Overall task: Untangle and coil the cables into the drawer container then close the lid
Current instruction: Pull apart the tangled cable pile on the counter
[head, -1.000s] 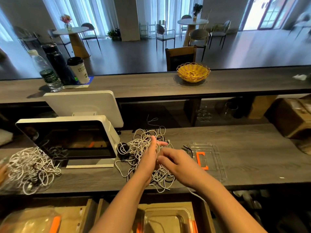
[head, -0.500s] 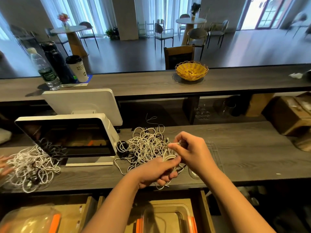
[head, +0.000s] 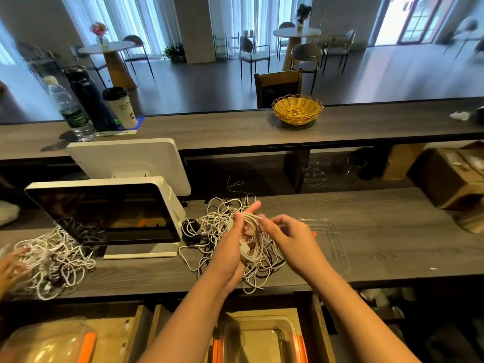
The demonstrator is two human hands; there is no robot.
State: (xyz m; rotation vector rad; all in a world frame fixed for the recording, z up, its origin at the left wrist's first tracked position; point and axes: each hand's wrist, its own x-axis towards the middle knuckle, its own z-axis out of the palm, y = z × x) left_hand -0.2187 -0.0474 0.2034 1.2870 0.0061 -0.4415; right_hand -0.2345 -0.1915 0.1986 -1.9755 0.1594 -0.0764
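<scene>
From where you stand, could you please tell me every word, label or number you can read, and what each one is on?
"ANYT..." and "NIGHT"-like lettering on the white paper coffee cup: only partly legible, blurred.
Green label on the water bottle: white brand lettering, too blurred to read.
Blue card under the cup: small print, too small to read.
No other text is legible.

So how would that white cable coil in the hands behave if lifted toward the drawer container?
The white cable coil looks floppy; its loops sag from the left hand. Probably light. It may spring open unless pinched, and strands seem to trail into the tangled pile, so it could drag.
</scene>
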